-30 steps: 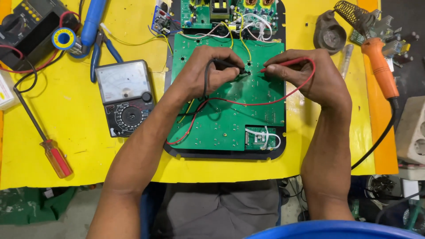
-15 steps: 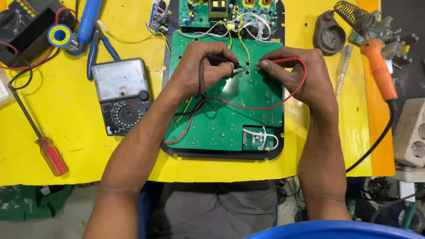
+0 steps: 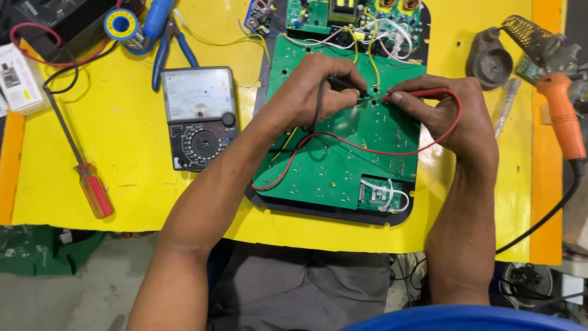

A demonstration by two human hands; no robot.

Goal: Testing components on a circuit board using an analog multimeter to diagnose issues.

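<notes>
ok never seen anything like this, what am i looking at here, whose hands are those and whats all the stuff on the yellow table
The picture comes from a camera worn on a person's head, looking down at their own two bare hands over a yellow table top. The left hand holds a thin black test probe; the right hand holds a red test probe. Both tips meet the large green circuit board, and their red and black wires loop across it. Left of the board lies a black dial meter with a needle. Further left lie a red-handled screwdriver and blue-handled pliers. At the right edge rests an orange-handled soldering iron.
</notes>
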